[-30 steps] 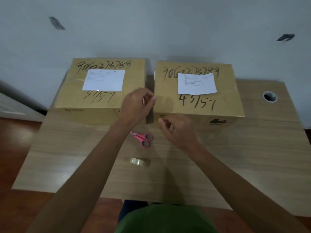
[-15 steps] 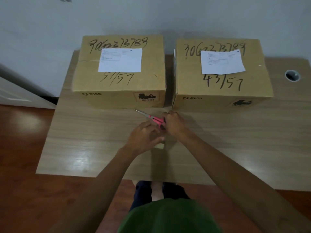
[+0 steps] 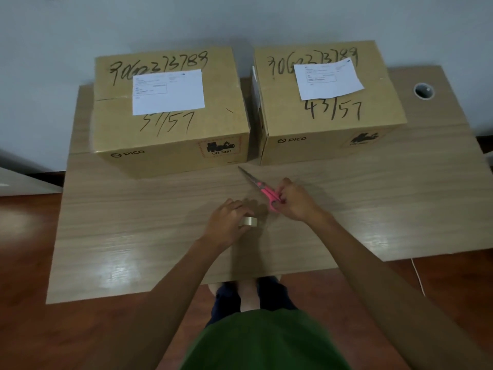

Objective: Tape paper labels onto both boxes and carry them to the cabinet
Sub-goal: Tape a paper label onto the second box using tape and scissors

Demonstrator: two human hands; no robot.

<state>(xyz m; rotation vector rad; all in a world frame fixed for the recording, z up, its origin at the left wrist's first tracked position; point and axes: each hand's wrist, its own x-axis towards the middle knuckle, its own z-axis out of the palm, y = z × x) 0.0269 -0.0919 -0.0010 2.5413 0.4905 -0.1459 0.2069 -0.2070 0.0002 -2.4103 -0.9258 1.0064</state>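
Left hand [image 3: 228,222] grips one clear tape roll [image 3: 248,221] on the wooden table [image 3: 133,231]; right hand [image 3: 294,200] holds one pink-handled scissors [image 3: 262,189]. Behind stand two brown cardboard boxes [image 3: 170,134] [image 3: 330,121], each topped with one white paper label [image 3: 168,92] [image 3: 328,78].

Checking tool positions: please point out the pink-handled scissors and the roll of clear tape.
pink-handled scissors [image 3: 267,192]: head view, on the pink handle shank.
roll of clear tape [image 3: 249,222]: head view, on its outer side band.

Twelve o'clock: two boxes [image 3: 170,124] [image 3: 328,108] wall off the table's [image 3: 128,222] far edge.
Between them: narrow gap.
Near side: open tabletop.
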